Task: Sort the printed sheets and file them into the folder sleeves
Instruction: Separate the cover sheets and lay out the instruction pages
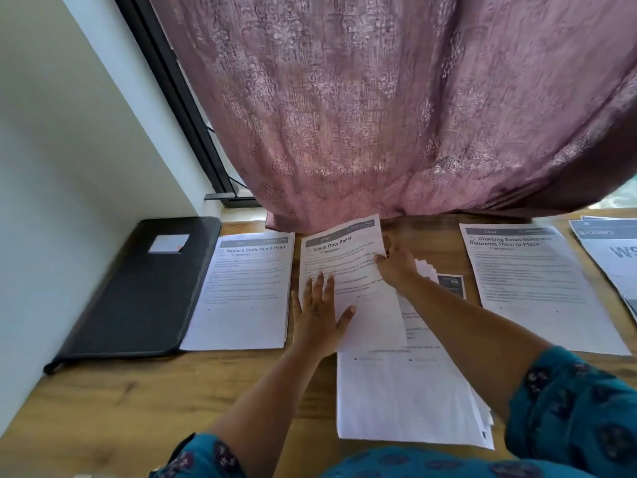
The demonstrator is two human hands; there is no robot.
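Two hands on Clean Door Panel sheet (341,267): left hand (319,313) flat, right hand (396,263) pinching right edge (curtain (396,108) overhangs top).

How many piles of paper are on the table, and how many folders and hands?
Paper piles or sheets with printing: 5 (Replace Bottle Pump-Head, Clean Door Panel, the near stack, Charging Small Items, one at the right edge)
Black folders: 1
Hands: 2, left hand, right hand
Total: 8
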